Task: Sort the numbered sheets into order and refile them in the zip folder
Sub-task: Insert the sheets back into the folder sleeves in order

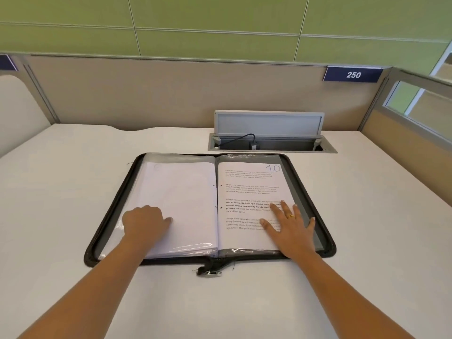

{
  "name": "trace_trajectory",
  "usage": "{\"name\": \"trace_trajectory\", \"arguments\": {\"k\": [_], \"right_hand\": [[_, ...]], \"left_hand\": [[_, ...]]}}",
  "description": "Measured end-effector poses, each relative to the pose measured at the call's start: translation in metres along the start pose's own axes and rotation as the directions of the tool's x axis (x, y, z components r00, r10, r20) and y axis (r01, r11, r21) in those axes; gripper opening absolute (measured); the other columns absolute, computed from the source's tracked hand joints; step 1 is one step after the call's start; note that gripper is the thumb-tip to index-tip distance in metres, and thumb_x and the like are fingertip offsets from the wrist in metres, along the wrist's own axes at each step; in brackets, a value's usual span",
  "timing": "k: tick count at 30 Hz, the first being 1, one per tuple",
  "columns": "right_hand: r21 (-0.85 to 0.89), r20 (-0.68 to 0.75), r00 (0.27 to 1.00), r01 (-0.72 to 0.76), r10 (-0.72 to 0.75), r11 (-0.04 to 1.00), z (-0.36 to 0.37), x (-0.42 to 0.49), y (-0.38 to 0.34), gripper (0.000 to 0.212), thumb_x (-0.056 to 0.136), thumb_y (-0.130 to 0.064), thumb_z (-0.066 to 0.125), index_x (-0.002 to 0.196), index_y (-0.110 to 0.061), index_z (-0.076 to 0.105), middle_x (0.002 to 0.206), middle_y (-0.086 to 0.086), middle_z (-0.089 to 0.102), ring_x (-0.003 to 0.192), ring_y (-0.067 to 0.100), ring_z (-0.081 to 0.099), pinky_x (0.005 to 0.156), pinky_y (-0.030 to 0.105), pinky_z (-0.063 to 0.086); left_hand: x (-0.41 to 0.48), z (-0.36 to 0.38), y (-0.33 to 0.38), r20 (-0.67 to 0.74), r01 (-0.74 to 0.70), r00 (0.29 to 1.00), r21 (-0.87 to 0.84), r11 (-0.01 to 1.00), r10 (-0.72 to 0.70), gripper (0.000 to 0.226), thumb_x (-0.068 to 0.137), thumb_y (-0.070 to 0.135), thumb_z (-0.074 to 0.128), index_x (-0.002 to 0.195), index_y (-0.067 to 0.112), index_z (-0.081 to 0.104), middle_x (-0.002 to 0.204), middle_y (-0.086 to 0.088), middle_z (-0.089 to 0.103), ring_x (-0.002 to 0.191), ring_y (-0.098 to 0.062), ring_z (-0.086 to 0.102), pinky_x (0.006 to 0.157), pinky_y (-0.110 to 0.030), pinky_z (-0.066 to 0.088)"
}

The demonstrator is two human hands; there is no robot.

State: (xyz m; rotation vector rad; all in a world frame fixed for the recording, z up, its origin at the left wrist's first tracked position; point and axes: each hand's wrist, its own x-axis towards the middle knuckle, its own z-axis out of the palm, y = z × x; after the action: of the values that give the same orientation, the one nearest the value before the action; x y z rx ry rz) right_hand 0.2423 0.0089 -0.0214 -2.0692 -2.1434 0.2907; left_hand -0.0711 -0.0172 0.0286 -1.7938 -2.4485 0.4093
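A green wall [220, 20] fills the top. Under it a tan divider [146, 94] runs along the back of a big white desk [73, 167]. A blue sign [353, 74] with "250" on it sits on the divider at the right.

The zip folder [171, 261] lies open and flat in the middle of the desk. Just behind it is a gray cable box [269, 123] set into the desk, with its lid standing up and a black wire inside.

On the left side of the folder is a thick pile of white pages [181, 192] in clear plastic. On the right side is a sheet marked 10 [247, 187], with printed words on it.

Both arms reach in from the bottom. The left hand [144, 222] rests on the left pile near its outer edge. Its fingers are bent under, and I cannot tell if it is pinching a page. The right hand [291, 226] lies flat on the lower part of the sheet marked 10, with its fingers spread wide, and it covers some of the words. It wears a gold ring [291, 215].

The metal zip pull [208, 271] sticks out at the near edge of the folder, between the two arms.
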Motion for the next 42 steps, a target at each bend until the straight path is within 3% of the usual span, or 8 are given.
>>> {"name": "trace_trajectory", "arguments": {"k": [3,7,14,26,29,33,37,42], "right_hand": [[-0.003,0.013,1.000,0.003,-0.003,1.000,-0.002,0.002,0.003,0.068,0.087,-0.072,0.020,0.147,-0.041,0.012,0.158,-0.012,0.006,0.146,0.017,-0.003,0.112,0.061,-0.002],[-0.033,0.040,0.999,-0.004,0.005,0.999,-0.008,0.008,0.014,0.071,0.082,-0.076,0.015,0.146,-0.046,0.010,0.157,-0.016,0.005,0.146,0.014,-0.002,0.112,0.062,-0.002],[-0.079,0.023,0.999,-0.034,0.036,0.996,-0.009,0.010,0.028,0.096,0.057,-0.089,-0.010,0.144,-0.052,0.006,0.157,-0.018,0.004,0.145,0.010,-0.001,0.111,0.062,0.000],[0.010,-0.072,0.972,-0.222,0.222,0.975,-0.014,-0.011,-0.035,0.058,0.094,-0.053,0.036,0.144,-0.026,0.032,0.156,-0.002,0.021,0.144,0.016,0.015,0.115,0.056,0.007],[0.080,-0.152,0.988,0.005,0.007,0.997,-0.003,-0.018,-0.097,0.054,0.095,-0.049,0.039,0.141,-0.022,0.038,0.155,-0.003,0.023,0.144,0.012,0.013,0.116,0.044,0.004],[0.117,0.025,0.957,0.283,-0.288,0.952,0.008,-0.024,-0.174,0.074,0.089,-0.062,0.041,0.148,-0.019,0.024,0.159,-0.002,0.007,0.146,0.010,0.001,0.116,0.041,-0.002],[0.130,0.209,0.934,0.268,-0.290,0.955,0.028,-0.025,-0.202,0.102,0.078,-0.075,0.043,0.151,-0.018,0.002,0.158,0.002,-0.010,0.145,0.014,-0.014,0.115,0.046,-0.011],[0.041,0.219,0.931,0.289,-0.291,0.957,0.038,-0.023,-0.198,0.095,0.083,-0.073,0.037,0.151,-0.019,-0.001,0.158,0.002,-0.011,0.145,0.015,-0.014,0.114,0.046,-0.013]], "left_hand": [[0.003,0.026,-0.011,0.005,0.011,1.000,-0.132,0.991,-0.010,0.061,0.095,0.060,0.021,0.140,0.022,0.033,0.149,-0.001,0.030,0.135,-0.023,0.032,0.104,-0.048,0.030],[0.009,0.043,-0.024,0.020,-0.038,0.999,-0.350,0.936,0.048,0.064,0.094,0.062,0.022,0.149,0.034,0.011,0.159,0.004,0.002,0.146,-0.017,0.004,0.114,-0.055,0.010],[0.012,0.060,-0.045,-0.033,-0.045,0.999,-0.439,0.897,0.033,0.060,0.094,0.061,0.024,0.149,0.040,0.009,0.159,0.008,0.001,0.146,-0.013,0.002,0.115,-0.051,0.009],[0.018,0.082,-0.074,-0.130,-0.096,0.991,-0.547,0.831,0.029,0.050,0.101,0.039,0.030,0.149,0.025,0.023,0.158,0.006,0.010,0.146,-0.018,0.008,0.115,-0.047,0.011],[0.017,0.083,-0.075,-0.176,-0.113,0.984,-0.612,0.782,0.004,0.050,0.101,0.035,0.031,0.149,0.023,0.023,0.159,0.003,0.011,0.146,-0.018,0.010,0.116,-0.047,0.011],[0.015,0.083,-0.076,-0.167,-0.105,0.986,-0.668,0.737,-0.010,0.051,0.102,0.034,0.028,0.150,0.023,0.018,0.158,0.004,0.012,0.146,-0.016,0.010,0.117,-0.044,0.006],[0.014,0.082,-0.075,-0.165,-0.101,0.986,-0.675,0.731,-0.016,0.051,0.102,0.036,0.026,0.150,0.021,0.020,0.157,0.005,0.019,0.145,-0.016,0.014,0.117,-0.043,0.006],[0.014,0.081,-0.075,-0.163,-0.093,0.986,-0.719,0.689,-0.038,0.049,0.102,0.036,0.025,0.149,0.022,0.025,0.155,0.006,0.024,0.145,-0.017,0.016,0.116,-0.044,0.006]]}}
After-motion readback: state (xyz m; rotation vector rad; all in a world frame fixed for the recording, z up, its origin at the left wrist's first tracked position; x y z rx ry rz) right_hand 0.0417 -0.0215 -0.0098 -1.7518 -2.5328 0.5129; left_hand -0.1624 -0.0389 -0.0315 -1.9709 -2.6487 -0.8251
